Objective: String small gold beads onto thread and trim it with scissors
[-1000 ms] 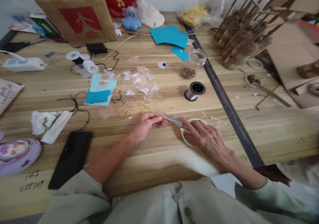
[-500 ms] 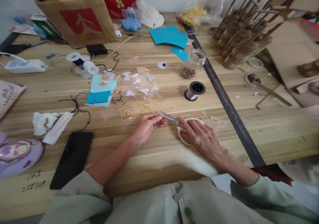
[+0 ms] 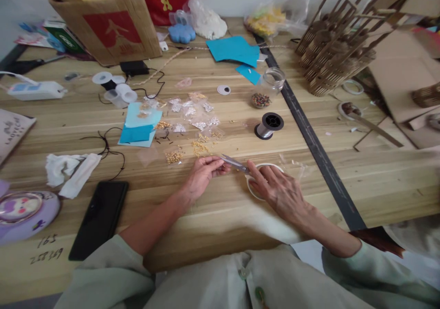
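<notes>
My right hand [image 3: 277, 187] grips a pair of scissors [image 3: 234, 163], its metal blades pointing left toward my other hand. A white loop, seemingly the scissors' handle, shows around and under the right fingers. My left hand [image 3: 204, 176] is closed in a pinch beside the blade tips. A tiny gold-coloured piece shows at its fingertips, too small to name. Just beyond the left hand lie loose gold beads [image 3: 200, 147] and a small clear bag of gold beads [image 3: 173, 157].
Behind the scissors stand a wire spool [image 3: 269, 125] and a jar of mixed beads [image 3: 261, 99]. A black ruler strip [image 3: 309, 139] runs along the right. Left are a phone [image 3: 99, 219] and blue paper [image 3: 136, 134]. Small wooden baskets [image 3: 325, 61] stand at the back right.
Almost nothing differs. The whole view has shifted very slightly; both hands and the scissors keep the same pose.
</notes>
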Tool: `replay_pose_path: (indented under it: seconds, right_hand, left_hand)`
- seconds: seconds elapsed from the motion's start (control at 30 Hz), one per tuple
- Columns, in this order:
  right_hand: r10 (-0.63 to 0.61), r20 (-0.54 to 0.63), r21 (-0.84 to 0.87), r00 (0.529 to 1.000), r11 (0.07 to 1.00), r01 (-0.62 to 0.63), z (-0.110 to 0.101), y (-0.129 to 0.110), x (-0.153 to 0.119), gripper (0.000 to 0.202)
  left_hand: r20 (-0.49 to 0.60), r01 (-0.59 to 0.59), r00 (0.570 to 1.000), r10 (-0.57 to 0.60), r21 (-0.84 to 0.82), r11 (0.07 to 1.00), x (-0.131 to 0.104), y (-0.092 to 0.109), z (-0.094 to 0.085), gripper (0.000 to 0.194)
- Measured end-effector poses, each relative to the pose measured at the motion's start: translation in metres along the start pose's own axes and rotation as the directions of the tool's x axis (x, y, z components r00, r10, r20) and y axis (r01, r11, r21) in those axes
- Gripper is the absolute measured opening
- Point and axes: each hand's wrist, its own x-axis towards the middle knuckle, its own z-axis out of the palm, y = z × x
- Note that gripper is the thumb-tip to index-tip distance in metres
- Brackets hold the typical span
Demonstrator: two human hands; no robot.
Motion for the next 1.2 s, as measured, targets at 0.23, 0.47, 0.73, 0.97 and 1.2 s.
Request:
replay_pose_path:
  seconds: [0.23, 0.47, 0.73, 0.97, 1.2]
  right_hand:
    - [-0.028, 0.010, -0.059, 1.000, 0.998, 0.028, -0.0035, 0.0004, -0.0011, 0.059]
    - [-0.042, -0.014, -0.104, 0.999, 0.994, 0.040, -0.0026, -0.0004, -0.0011, 0.047]
    - [-0.036, -0.017, -0.113, 0.999, 0.993, 0.034, -0.0014, -0.0009, 0.0007, 0.038]
    - [-0.044, -0.046, -0.051, 0.998, 0.998, 0.041, -0.0003, 0.0012, 0.0001, 0.036]
    - [-0.028, -0.034, 0.002, 0.999, 1.000, 0.028, 0.0002, -0.0002, -0.0012, 0.034]
  left_hand:
    - [-0.006, 0.000, 1.000, 0.000, -0.006, 1.000, -0.0004, -0.0010, 0.0005, 0.018]
    - [0.010, -0.003, 1.000, 0.004, -0.009, 1.000, -0.0004, -0.0005, -0.0007, 0.020]
    - [-0.007, -0.011, 1.000, 0.011, -0.018, 1.000, -0.0005, -0.0010, -0.0007, 0.023]
    - [-0.013, 0.006, 1.000, -0.006, -0.018, 1.000, -0.0001, -0.0004, -0.0003, 0.021]
    - [-0.007, 0.006, 1.000, -0.006, -0.006, 1.000, 0.0000, -0.0007, -0.0004, 0.022]
